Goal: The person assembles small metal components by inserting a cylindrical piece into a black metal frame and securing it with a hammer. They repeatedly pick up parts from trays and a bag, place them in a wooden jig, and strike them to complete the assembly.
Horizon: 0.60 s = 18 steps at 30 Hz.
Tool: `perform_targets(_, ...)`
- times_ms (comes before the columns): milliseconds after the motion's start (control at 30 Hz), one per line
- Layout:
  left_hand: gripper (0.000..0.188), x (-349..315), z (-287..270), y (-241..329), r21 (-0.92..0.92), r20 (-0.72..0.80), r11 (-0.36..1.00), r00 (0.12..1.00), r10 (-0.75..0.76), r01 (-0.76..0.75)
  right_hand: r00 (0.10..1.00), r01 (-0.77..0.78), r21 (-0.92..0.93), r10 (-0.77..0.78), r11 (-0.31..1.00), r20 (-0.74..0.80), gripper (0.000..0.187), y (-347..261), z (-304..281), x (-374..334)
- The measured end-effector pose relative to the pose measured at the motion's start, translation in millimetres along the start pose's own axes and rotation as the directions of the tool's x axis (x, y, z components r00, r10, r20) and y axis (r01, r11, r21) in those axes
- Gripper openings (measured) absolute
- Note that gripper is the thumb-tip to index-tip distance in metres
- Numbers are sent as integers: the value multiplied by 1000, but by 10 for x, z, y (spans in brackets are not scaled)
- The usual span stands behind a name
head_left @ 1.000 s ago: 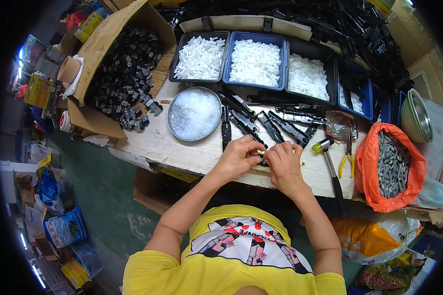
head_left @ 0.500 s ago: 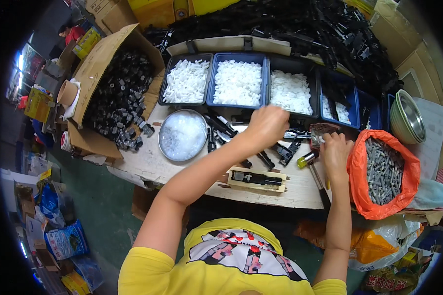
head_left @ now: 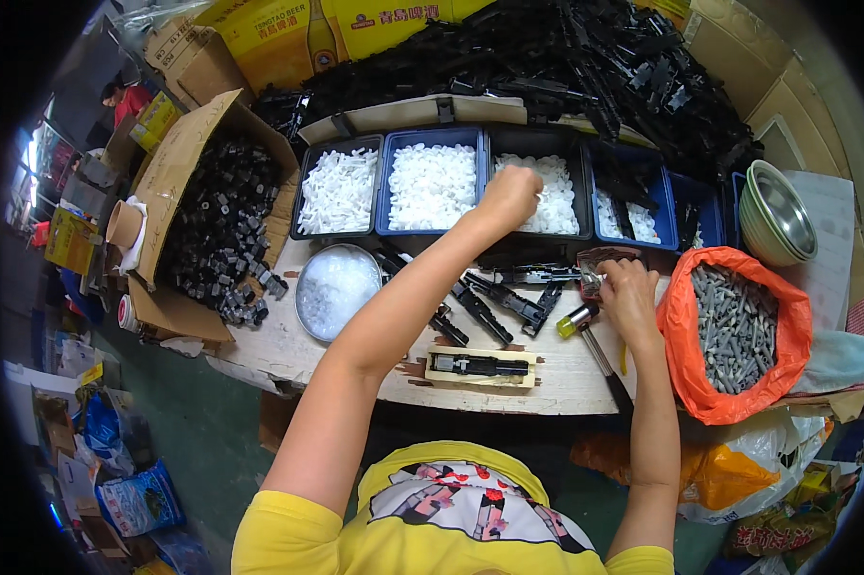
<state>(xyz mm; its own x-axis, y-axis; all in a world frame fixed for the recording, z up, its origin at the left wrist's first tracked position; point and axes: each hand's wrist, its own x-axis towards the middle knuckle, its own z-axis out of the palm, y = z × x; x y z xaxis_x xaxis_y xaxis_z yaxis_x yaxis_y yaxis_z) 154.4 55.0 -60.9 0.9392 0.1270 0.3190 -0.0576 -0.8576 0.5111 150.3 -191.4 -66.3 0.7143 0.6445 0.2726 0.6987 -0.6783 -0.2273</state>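
Note:
My left hand (head_left: 511, 199) reaches over a black bin (head_left: 586, 158) of small white plastic pieces (head_left: 557, 196). Its fingers are curled together at the near left of the pile; anything between them is hidden. At a small reddish container (head_left: 593, 257), my right hand (head_left: 631, 302) has its fingertips drawn together, and I cannot make out what they hold. Just left of it lies a hammer with a yellow-green head (head_left: 574, 322) and a black grip. A black mechanism (head_left: 478, 365) sits in a cream block fixture (head_left: 520, 380) near the table's front edge. More black mechanisms (head_left: 489, 311) lie behind it.
More bins of white pieces (head_left: 432, 182) line the back, before a heap of black parts (head_left: 547, 57). A round metal dish (head_left: 303, 311) and a carton of dark blocks (head_left: 178, 172) stand left. On the right are an orange bag (head_left: 676, 355) of grey pins and stacked bowls (head_left: 772, 225).
My left hand has moved away from me, from the near edge of the black bin into the white pieces. My right hand stays at the small container. The whole view has shifted slightly.

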Motion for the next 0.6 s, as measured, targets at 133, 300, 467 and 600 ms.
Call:
perform_targets(133,16,-128,-369,203,-497,201,784,928,-314,373,997,-4,263,24,965,-76,13,71,1,-5)
perform_targets(300,12,-692,-621,396,-877,249,359,941,-227,319,972,-171,857,223,486,68,5,-261,-119,-52)
perform_targets(467,14,-1500,-563,527,-924,335,107,913,-234,366,997,-48,903,77,426,16,1,-892,-339,-159)
perform_targets(600,16,-1801,-592,589,-909,399,35,889,-225,416,994,110,810,-62,576,-90,4,-1095,-307,-223)
